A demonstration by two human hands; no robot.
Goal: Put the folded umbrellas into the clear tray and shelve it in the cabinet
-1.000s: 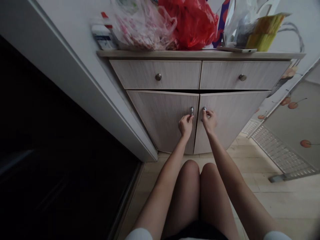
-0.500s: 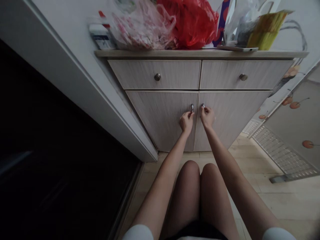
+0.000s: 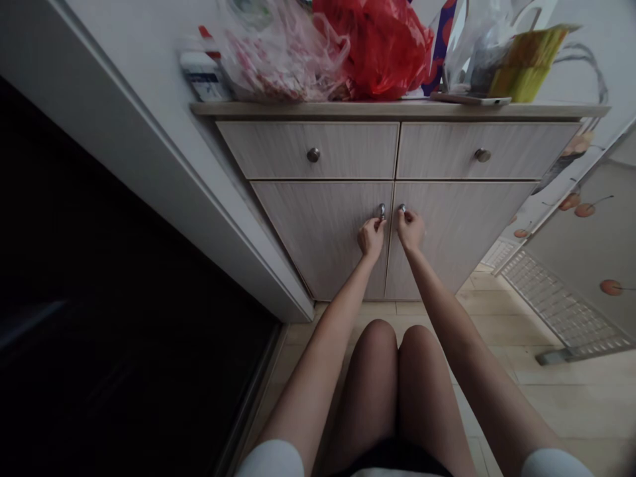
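Just behind the left hand [image 3: 371, 238] and right hand [image 3: 411, 230], whose fingers pinch shiny metal handles [image 3: 382, 209], stand two flat, streaky wood-grain doors [image 3: 318, 228], a crumpled red plastic bag [image 3: 385, 50] well above.

The setting is presenting as a home interior: a wood-grain cabinet [image 3: 318, 238] is standing on pale plank flooring [image 3: 551, 404]; a red plastic bag [image 3: 382, 53], a translucent bag [image 3: 288, 59] and a white bottle [image 3: 206, 78] are resting atop the cabinet; a cherry-printed panel [image 3: 581, 252] is standing to the cabinet's right.
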